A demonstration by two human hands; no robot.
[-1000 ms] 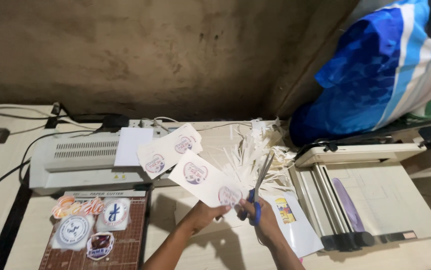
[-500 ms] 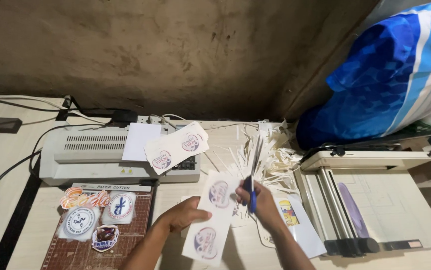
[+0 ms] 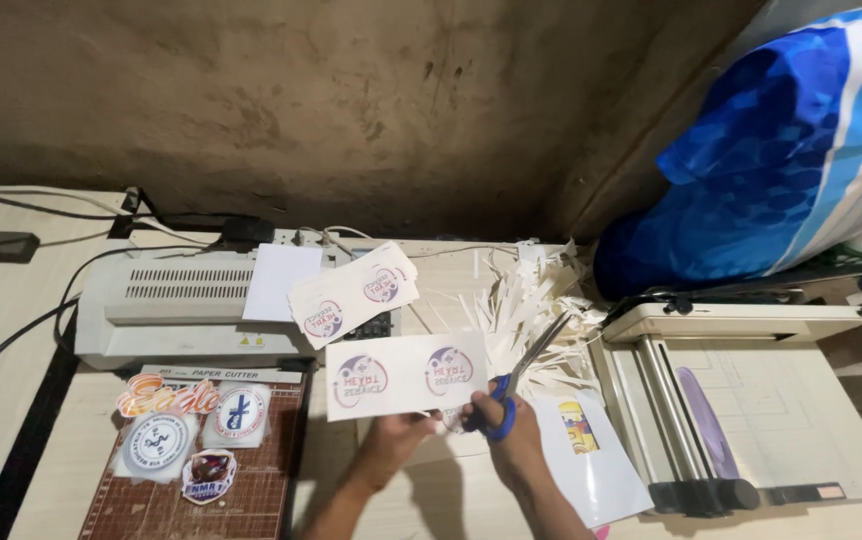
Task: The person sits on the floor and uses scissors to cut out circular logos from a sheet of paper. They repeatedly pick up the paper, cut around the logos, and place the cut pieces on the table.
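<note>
Scissors (image 3: 507, 396): blue handles, grey blades. Printed sheet (image 3: 406, 374): white, two round purple-and-red emblems. Laminator (image 3: 176, 305) at the bench's back left: pale grey. Cutting mat (image 3: 251, 480) at the front left edge: brown with a white grid. Paper strips (image 3: 531, 300): white. Bag (image 3: 781, 150) at the back right corner: blue with white stripes.

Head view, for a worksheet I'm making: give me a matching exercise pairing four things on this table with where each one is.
Things:
1. scissors
2. printed sheet
3. round stickers
4. paper strips

Places:
A. lying on the brown cutting mat
B. heaped between the laminator and the paper trimmer
C. in the right hand
D. held at its lower edge by the left hand

Pairs: 1-C, 2-D, 3-A, 4-B
</note>
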